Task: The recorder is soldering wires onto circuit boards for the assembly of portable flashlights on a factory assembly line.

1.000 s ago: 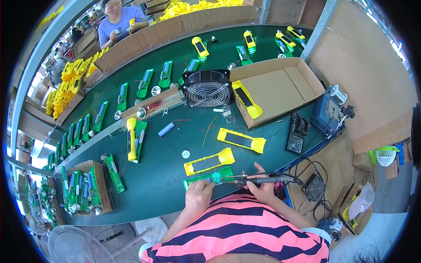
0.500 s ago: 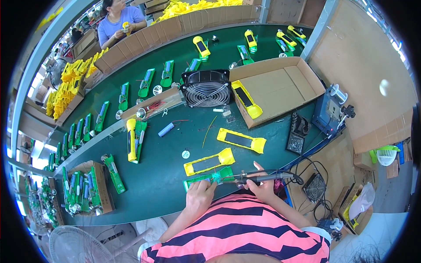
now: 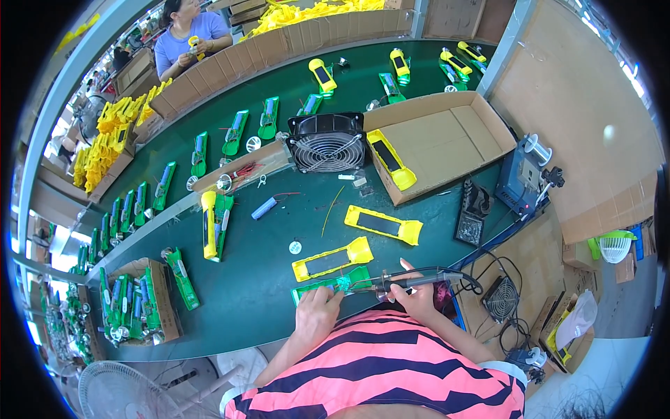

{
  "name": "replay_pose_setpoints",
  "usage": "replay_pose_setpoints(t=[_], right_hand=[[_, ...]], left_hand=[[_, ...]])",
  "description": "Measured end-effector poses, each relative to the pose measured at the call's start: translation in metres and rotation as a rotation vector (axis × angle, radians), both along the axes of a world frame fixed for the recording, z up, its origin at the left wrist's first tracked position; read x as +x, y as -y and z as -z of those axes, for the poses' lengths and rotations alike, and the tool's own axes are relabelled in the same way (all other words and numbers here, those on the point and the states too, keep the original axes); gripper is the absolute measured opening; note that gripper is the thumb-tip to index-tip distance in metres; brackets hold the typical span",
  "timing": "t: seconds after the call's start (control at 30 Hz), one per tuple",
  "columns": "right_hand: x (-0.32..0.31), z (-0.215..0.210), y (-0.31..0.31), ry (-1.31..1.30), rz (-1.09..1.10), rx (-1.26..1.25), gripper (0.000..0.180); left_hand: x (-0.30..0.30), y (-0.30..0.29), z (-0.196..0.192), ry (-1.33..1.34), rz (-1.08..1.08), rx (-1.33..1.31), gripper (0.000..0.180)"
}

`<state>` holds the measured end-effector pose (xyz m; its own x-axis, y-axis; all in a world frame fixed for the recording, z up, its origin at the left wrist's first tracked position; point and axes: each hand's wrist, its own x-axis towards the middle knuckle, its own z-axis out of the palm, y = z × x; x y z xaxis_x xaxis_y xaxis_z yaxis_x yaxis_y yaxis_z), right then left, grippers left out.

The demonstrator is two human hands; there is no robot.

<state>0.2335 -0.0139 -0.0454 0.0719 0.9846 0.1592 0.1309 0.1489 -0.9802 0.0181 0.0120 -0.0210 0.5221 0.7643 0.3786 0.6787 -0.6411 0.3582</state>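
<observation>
A green flashlight half-shell (image 3: 301, 291) lies on the bench close in front of me, with a small circuit board (image 3: 343, 283) in it. My left hand (image 3: 317, 312) has its fingers closed on the shell's near edge, steadying it. My right hand (image 3: 417, 299) grips a soldering iron (image 3: 429, 279) by its dark handle. The iron's tip points left and reaches the board; whether it touches cannot be made out. Just beyond lies a yellow shell with a dark panel (image 3: 328, 262), and farther right another yellow shell (image 3: 384, 223).
A black fan (image 3: 326, 143) stands beside an open cardboard box (image 3: 447, 140). The soldering station (image 3: 522, 174) and iron stand (image 3: 473, 216) are at right. Several green units fill a box (image 3: 167, 307) at left. Behind a low divider, more units line the belt (image 3: 209, 119); a co-worker (image 3: 192, 35) sits beyond.
The green and yellow units on the far belt have shifted slightly to the right. The co-worker's hands have moved a little. My hands and the iron are almost unmoved.
</observation>
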Motion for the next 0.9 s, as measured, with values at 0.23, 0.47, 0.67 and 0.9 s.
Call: replay_pose_setpoints(t=[0.23,0.47,0.67,0.9], right_hand=[[0.005,-0.006,-0.001,-0.022,0.048,0.019,0.010],[0.025,-0.015,-0.014,0.264,0.033,0.336,0.012],[0.047,-0.008,-0.053,0.789,-0.048,0.584,0.037],[0.052,0.001,-0.063,0.906,-0.155,0.498,0.038]], left_hand=[[0.000,0.000,0.000,-0.001,-0.010,-0.003,0.021],[0.001,0.001,0.001,0.011,-0.008,0.000,0.020],[-0.012,-0.026,0.004,0.286,-0.309,-0.029,0.025],[-0.037,-0.051,0.028,0.136,-0.399,-0.154,0.026]])
